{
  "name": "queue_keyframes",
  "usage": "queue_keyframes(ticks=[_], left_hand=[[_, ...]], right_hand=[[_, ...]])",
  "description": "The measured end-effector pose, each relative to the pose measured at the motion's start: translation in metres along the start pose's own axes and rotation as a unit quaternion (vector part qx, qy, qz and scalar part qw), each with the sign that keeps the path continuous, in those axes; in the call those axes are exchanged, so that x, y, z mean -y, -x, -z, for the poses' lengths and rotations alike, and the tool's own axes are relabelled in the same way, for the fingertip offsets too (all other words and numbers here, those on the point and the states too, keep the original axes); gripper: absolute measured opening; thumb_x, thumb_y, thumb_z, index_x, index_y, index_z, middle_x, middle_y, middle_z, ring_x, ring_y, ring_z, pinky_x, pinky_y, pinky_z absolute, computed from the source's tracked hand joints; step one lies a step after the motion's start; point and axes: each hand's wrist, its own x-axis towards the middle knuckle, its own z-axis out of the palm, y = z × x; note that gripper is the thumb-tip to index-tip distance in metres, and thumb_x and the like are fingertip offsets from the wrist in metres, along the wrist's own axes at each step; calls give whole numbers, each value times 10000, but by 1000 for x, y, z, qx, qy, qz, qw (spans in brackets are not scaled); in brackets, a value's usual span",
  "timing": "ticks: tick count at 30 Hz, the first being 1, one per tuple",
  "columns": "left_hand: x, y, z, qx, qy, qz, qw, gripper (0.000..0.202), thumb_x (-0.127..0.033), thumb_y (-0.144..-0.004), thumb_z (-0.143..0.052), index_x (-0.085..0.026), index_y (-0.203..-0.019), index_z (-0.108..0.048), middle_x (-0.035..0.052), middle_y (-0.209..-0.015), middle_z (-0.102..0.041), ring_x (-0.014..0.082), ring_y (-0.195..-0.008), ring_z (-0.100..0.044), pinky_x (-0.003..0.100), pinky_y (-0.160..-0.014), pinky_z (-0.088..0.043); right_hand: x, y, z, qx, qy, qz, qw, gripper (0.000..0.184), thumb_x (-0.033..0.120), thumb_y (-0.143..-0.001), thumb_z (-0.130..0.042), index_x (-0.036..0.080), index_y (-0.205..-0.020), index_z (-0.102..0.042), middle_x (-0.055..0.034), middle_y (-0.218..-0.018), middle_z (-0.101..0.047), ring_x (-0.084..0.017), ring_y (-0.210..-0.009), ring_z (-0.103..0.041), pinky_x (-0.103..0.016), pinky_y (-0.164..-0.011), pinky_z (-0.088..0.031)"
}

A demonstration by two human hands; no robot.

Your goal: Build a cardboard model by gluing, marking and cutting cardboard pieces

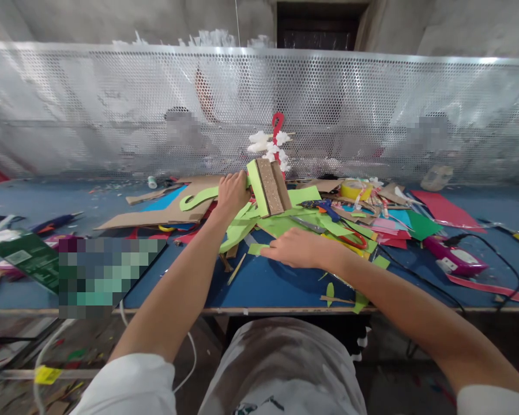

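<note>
My left hand (233, 193) is closed around a cardboard craft piece (273, 187) faced in light green, with brown cardboard showing on its near side. A curled green strip (194, 200) sticks out to the left of that fist; whether it joins the block is hidden by my fingers. Lower down, my right hand (300, 248) pinches a small green paper piece (256, 249) just above the blue table. Behind it lie green paper sheets (237, 230), scissors (354, 239) with orange handles and a blue glue gun (328, 208).
A perforated metal screen (134, 115) backs the blue table (190, 288). Beyond the block stands a red hooked shape (277, 122) with white flowers. Cardboard sheets (168, 214) lie left, yellow tape (354, 191) and a purple device (458, 258) with a black cable right. A tablet-like panel (149, 253) sits front left.
</note>
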Motion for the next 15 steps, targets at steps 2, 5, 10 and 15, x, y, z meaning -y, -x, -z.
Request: queue_keyframes(ticks=[2, 5, 10, 15], left_hand=[[0, 0, 0, 4, -1, 2, 1000, 369, -117, -933, -565, -173, -1286, -656, 246, -1286, -807, 441, -1308, -718, 517, -1065, -479], [1, -1, -2, 3, -3, -1, 1000, 365, -137, -945, -576, -181, -1299, -655, 235, -1286, -809, 434, -1312, -721, 512, -1074, -483], [1, -2, -4, 5, -9, 4, 1000, 380, -153, -947, -569, -179, -1315, -663, 227, -1258, -816, 430, -1279, -734, 512, -1055, -500], [-1, -3, -4, 15, -5, 0, 1000, 383, -173, -954, -566, -178, -1323, -665, 229, -1268, -812, 424, -1293, -728, 515, -1073, -497]], right_hand=[[-3, 1, -1, -10, -3, 12, 1000, 436, -19, -1040, -516, 196, -1363, -714, -114, -1100, -840, -216, -840, -759, -304, -684, -449], [-15, 6, -2, -72, -121, 15, 990, 366, 13, -1046, -548, 175, -1326, -722, -105, -1113, -824, -205, -844, -741, -312, -722, -491], [-50, 19, -12, -212, -485, 6, 849, 318, 173, -1016, -656, 189, -1333, -677, -62, -1082, -739, -159, -900, -696, -307, -843, -588], [-75, 22, -24, -237, -585, -6, 776, 311, 289, -931, -788, 180, -1206, -692, -27, -1002, -672, -142, -847, -613, -297, -804, -554]])
